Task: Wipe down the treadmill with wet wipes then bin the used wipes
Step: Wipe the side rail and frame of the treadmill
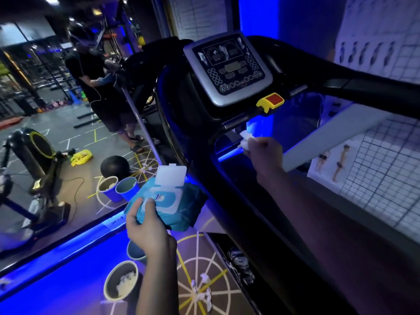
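A black treadmill fills the middle, with its grey console [228, 69] at the top and a yellow and red safety key [270, 101] below it. My right hand [264, 153] grips a crumpled white wet wipe [245, 139] and presses it against the dark bar under the console. My left hand [146, 226] holds a teal wet-wipe pack [169, 201] at the lower centre, its white flip lid [171, 175] standing open. On the floor below stands a blue bin [121, 284] with used white wipes inside.
A mirror at the left reflects a person standing by the treadmill, two blue bins [118, 187], a dark ball and gym gear. Crumpled wipes [202, 289] lie on the taped floor marking. A shoe [239, 262] sits beside the treadmill deck. A tiled wall is on the right.
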`<state>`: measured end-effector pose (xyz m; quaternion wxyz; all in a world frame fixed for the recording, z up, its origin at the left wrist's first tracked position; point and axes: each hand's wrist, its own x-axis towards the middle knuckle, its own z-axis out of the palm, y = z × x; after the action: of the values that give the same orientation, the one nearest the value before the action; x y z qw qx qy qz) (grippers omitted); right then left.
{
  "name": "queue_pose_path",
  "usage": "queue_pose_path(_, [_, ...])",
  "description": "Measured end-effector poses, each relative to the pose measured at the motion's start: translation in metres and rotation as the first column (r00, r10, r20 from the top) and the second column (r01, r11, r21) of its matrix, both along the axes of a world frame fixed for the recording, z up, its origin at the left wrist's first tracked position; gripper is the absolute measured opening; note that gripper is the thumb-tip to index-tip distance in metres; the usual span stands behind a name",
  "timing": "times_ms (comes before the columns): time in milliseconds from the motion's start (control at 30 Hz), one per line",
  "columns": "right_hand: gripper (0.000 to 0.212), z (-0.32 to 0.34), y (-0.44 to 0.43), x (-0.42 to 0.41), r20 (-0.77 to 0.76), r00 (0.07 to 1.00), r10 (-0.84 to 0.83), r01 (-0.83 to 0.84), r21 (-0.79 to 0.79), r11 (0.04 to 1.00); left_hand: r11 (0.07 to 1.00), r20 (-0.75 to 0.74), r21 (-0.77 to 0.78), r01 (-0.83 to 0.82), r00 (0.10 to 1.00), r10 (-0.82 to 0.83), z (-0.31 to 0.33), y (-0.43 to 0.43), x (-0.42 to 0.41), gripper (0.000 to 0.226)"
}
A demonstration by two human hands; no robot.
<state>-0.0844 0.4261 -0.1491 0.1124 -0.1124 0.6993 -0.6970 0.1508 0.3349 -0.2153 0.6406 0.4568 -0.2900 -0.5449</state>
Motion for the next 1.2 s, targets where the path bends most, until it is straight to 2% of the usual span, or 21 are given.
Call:
queue_pose_path(67, [0.017, 0.004, 0.014, 0.003, 0.068, 0.987, 0.149, -0.151, 0.036, 0.988, 1.000, -0.023, -0.007, -0.013, 1.000, 0.013, -0.002, 0.002, 0.004, 0.027])
queue_pose_path(133, [0.014, -0.001, 0.030, 0.010, 0.047, 0.958, 0.282, -0.286, 0.179, 0.941, 1.000, -0.024, -0.009, -0.023, 0.999, 0.023, -0.004, 0.008, 0.007, 0.029])
queue_pose_path(233, [0.007, -0.011, 0.054, 0.018, -0.146, 0.922, 0.359, -0.264, 0.442, 0.857, 1.000, -0.036, -0.003, -0.022, 0.999, 0.022, -0.005, 0.016, 0.008, 0.029])
queue_pose_path(300, [0.014, -0.015, 0.068, 0.019, -0.170, 0.901, 0.400, -0.277, 0.485, 0.829, 1.000, -0.057, 0.007, -0.016, 0.998, 0.016, -0.003, 0.021, 0.005, 0.028])
queue_pose_path(467, [0.009, -0.012, 0.110, 0.020, -0.151, 0.870, 0.470, -0.353, 0.477, 0.805, 1.000, -0.074, -0.011, -0.023, 0.997, 0.023, -0.001, 0.042, -0.006, 0.022])
queue_pose_path(567, [0.006, -0.010, 0.136, 0.025, -0.088, 0.866, 0.492, -0.423, 0.396, 0.815, 1.000, -0.100, 0.001, -0.030, 0.995, 0.030, 0.003, 0.057, -0.009, 0.021])
queue_pose_path(733, [0.005, -0.010, 0.175, 0.031, -0.018, 0.891, 0.453, -0.430, 0.283, 0.858, 0.998, -0.149, -0.032, -0.061, 0.987, 0.056, 0.011, 0.096, 0.002, 0.021])
queue_pose_path(933, [0.031, -0.018, 0.264, 0.047, 0.091, 0.900, 0.427, -0.435, 0.096, 0.895, 0.988, -0.078, -0.080, -0.130, 0.989, 0.124, 0.014, 0.172, 0.028, 0.023])
queue_pose_path(1067, [0.028, -0.038, 0.343, 0.060, 0.160, 0.861, 0.484, -0.492, 0.019, 0.870, 0.986, -0.025, -0.090, -0.143, 0.990, 0.141, 0.014, 0.244, 0.046, 0.031])
queue_pose_path(1200, [0.015, -0.053, 0.407, 0.075, 0.208, 0.859, 0.467, -0.478, 0.002, 0.878, 0.992, 0.030, -0.069, -0.107, 0.994, 0.109, 0.013, 0.299, 0.054, 0.025])
